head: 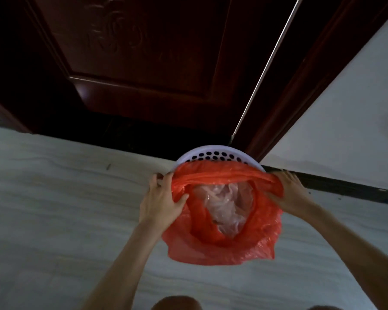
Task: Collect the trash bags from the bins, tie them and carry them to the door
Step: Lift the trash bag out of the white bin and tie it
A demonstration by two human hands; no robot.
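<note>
Right now your two hands hold the red bag (pixel 222 220) at the centre of the frame, stretching its mouth open between them. Your left hand (pixel 161 202) grips the left side of the rim: the thumb hooks over the plastic into the opening while the fingers curl round the outside edge. Your right hand (pixel 289 191) grips the right side, with the thumb lying along the inner fold and the fingers curled over the gathered rim; how the fingertips lie behind the plastic, you cannot tell. The bag's far edge is pulled taut in a band between your hands, and the near part sags toward the lower middle of the frame. Inside it lies crumpled clear plastic (pixel 224 206). Just above the bag, the white bin (pixel 211 156) shows only its far rim and a wall dotted with round holes; the bag covers the rest. The bin stands on the pale floor (pixel 54 198), close to the dark wooden door (pixel 143 52) that fills the upper left and centre. A white wall (pixel 345 108) takes the upper right, with a dark skirting (pixel 345 189) along its foot.
</note>
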